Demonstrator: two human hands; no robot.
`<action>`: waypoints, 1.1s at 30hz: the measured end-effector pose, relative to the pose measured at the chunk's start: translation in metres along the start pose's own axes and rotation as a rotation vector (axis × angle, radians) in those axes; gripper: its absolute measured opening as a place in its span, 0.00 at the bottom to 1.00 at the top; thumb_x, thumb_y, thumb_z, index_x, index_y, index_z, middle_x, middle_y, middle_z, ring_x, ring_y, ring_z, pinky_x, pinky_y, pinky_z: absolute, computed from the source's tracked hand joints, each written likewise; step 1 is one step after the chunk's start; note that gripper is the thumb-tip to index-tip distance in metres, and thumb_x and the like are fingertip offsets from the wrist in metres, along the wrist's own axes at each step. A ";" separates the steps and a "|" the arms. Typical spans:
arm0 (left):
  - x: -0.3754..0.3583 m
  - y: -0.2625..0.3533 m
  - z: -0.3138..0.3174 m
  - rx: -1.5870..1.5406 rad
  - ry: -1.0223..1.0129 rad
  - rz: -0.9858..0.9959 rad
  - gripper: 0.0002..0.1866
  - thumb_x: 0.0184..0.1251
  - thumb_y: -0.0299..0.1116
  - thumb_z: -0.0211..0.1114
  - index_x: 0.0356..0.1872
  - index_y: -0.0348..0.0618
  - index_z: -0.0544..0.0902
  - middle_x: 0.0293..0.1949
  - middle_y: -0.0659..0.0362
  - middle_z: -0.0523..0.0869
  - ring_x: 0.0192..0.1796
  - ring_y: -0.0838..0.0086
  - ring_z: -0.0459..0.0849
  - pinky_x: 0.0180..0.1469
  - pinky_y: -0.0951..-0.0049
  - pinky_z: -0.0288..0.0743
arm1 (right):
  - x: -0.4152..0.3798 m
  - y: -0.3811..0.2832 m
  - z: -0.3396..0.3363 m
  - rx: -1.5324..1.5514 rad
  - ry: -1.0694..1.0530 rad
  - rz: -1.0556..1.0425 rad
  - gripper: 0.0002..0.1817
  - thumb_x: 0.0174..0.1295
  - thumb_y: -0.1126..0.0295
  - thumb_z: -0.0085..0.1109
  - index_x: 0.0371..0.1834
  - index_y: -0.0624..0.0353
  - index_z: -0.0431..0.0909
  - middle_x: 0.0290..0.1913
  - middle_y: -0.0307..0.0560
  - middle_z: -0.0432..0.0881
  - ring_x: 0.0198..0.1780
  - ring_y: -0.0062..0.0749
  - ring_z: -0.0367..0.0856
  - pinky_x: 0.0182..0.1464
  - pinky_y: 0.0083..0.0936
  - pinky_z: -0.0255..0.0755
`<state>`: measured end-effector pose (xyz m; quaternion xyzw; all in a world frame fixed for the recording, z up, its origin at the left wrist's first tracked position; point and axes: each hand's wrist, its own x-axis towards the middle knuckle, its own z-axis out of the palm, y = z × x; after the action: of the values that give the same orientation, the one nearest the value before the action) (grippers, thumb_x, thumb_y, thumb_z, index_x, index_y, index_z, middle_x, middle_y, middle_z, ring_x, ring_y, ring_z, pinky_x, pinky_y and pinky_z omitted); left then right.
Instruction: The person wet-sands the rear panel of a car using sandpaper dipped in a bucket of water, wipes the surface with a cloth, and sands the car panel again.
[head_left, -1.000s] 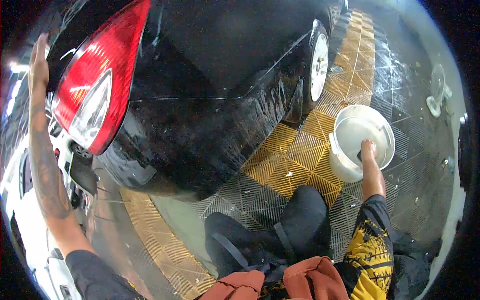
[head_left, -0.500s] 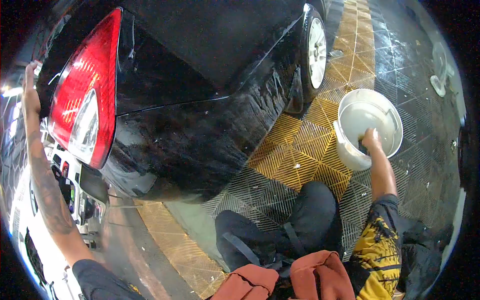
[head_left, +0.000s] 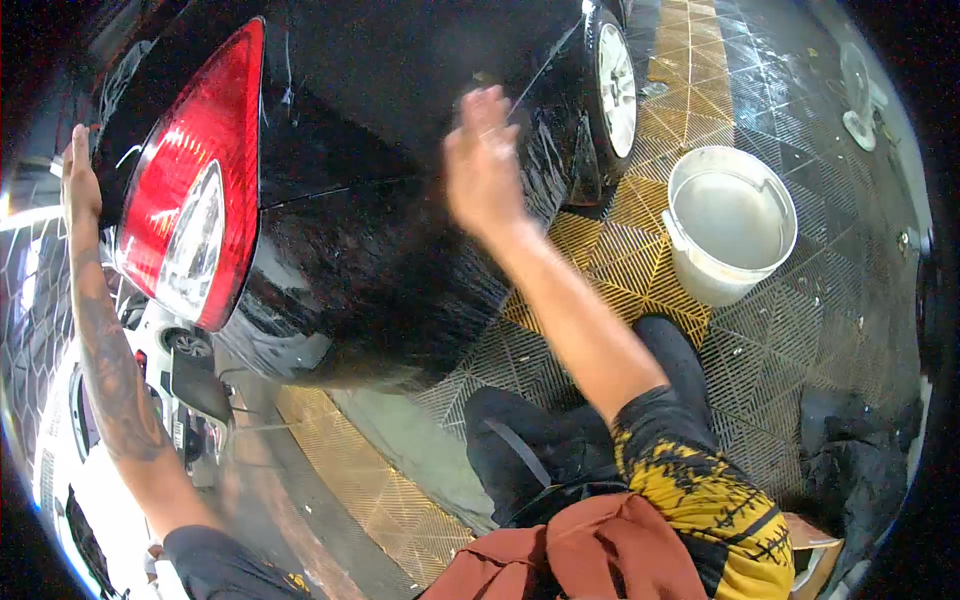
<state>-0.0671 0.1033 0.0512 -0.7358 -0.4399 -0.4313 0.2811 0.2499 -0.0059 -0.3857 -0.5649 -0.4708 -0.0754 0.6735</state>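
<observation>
My right hand is over the black car's rear side panel, slightly smeared by motion. Its fingers are bent together over something I cannot make out; a small brownish edge shows past the fingertips. At the far left, my left hand lies against the car beside the red and clear tail light, fingers stretched out. White streaks and wet marks cover the dark bodywork. To the right of the car stands a white bucket with cloudy liquid inside.
The car's rear wheel is at the top. Yellow and grey grating tiles cover the floor. Dark fabric and a cardboard box lie at the lower right. A white vehicle stands at the left.
My right hand has come out of the bucket and moved left and up to the car's panel. My left hand stays by the tail light. The view has shifted slightly.
</observation>
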 end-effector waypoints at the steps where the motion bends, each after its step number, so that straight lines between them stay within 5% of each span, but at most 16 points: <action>1: 0.003 -0.002 0.000 -0.006 0.002 0.011 0.41 0.71 0.66 0.40 0.67 0.39 0.70 0.68 0.49 0.70 0.72 0.59 0.64 0.73 0.67 0.51 | -0.016 -0.020 0.013 0.099 0.034 0.006 0.34 0.71 0.64 0.44 0.76 0.67 0.45 0.77 0.69 0.40 0.77 0.65 0.37 0.74 0.60 0.35; 4: 0.010 -0.016 0.001 -0.002 -0.011 0.100 0.43 0.70 0.68 0.39 0.67 0.38 0.70 0.68 0.47 0.70 0.71 0.56 0.65 0.72 0.65 0.52 | -0.022 -0.029 0.011 0.146 0.013 0.025 0.36 0.71 0.63 0.44 0.76 0.66 0.42 0.77 0.67 0.38 0.78 0.63 0.34 0.74 0.59 0.32; 7: 0.001 -0.001 0.001 -0.012 -0.005 0.071 0.43 0.70 0.68 0.38 0.67 0.39 0.69 0.68 0.46 0.70 0.71 0.56 0.64 0.72 0.65 0.52 | 0.018 0.023 0.028 -0.247 -0.016 0.096 0.35 0.74 0.61 0.38 0.75 0.72 0.40 0.77 0.71 0.38 0.78 0.64 0.36 0.75 0.57 0.33; 8: 0.001 -0.002 0.003 -0.018 0.013 0.044 0.43 0.70 0.68 0.38 0.68 0.39 0.68 0.68 0.46 0.69 0.72 0.56 0.64 0.72 0.65 0.51 | 0.008 -0.009 0.013 0.173 0.063 0.156 0.34 0.75 0.62 0.35 0.75 0.74 0.39 0.76 0.72 0.38 0.78 0.64 0.35 0.75 0.55 0.33; 11: -0.008 0.008 0.005 -0.008 0.059 0.041 0.43 0.70 0.68 0.37 0.69 0.39 0.68 0.68 0.46 0.69 0.72 0.56 0.63 0.72 0.65 0.50 | -0.032 -0.030 0.002 0.262 -0.077 0.095 0.35 0.75 0.60 0.36 0.76 0.68 0.37 0.77 0.69 0.37 0.78 0.63 0.33 0.75 0.55 0.27; 16: -0.011 0.012 -0.003 -0.026 -0.037 0.003 0.41 0.70 0.68 0.37 0.65 0.42 0.73 0.67 0.49 0.71 0.72 0.57 0.64 0.72 0.66 0.50 | 0.008 0.000 0.005 0.005 0.084 0.149 0.35 0.72 0.55 0.45 0.74 0.67 0.51 0.77 0.71 0.38 0.77 0.68 0.37 0.74 0.59 0.32; 20: 0.001 -0.008 0.003 -0.023 -0.016 0.012 0.40 0.71 0.67 0.37 0.64 0.44 0.75 0.66 0.50 0.74 0.70 0.58 0.66 0.72 0.66 0.51 | -0.036 -0.013 0.008 0.068 -0.015 0.041 0.36 0.74 0.58 0.39 0.75 0.72 0.41 0.76 0.73 0.39 0.78 0.63 0.37 0.74 0.59 0.32; 24: -0.007 0.009 0.001 -0.015 -0.032 -0.023 0.39 0.71 0.67 0.37 0.63 0.43 0.76 0.65 0.49 0.74 0.69 0.59 0.68 0.71 0.67 0.52 | 0.016 0.018 0.006 -0.047 -0.042 0.120 0.38 0.74 0.57 0.37 0.75 0.73 0.37 0.76 0.73 0.36 0.78 0.65 0.34 0.75 0.56 0.30; 28: -0.001 -0.002 0.002 -0.081 -0.039 0.004 0.39 0.71 0.67 0.38 0.61 0.43 0.78 0.64 0.49 0.75 0.69 0.61 0.69 0.70 0.67 0.54 | -0.023 -0.011 0.008 0.028 0.000 0.011 0.38 0.74 0.57 0.36 0.75 0.72 0.34 0.76 0.73 0.36 0.78 0.65 0.34 0.76 0.54 0.30; 33: 0.011 -0.017 0.000 -0.101 -0.128 -0.039 0.38 0.71 0.67 0.39 0.58 0.44 0.80 0.61 0.50 0.78 0.66 0.65 0.71 0.69 0.70 0.55 | 0.015 0.016 0.007 -0.151 0.014 0.034 0.37 0.75 0.54 0.32 0.73 0.79 0.43 0.75 0.75 0.43 0.78 0.61 0.40 0.76 0.52 0.35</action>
<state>-0.0795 0.1152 0.0610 -0.7663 -0.4490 -0.4105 0.2067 0.2638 0.0122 -0.3864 -0.6213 -0.4495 -0.1030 0.6335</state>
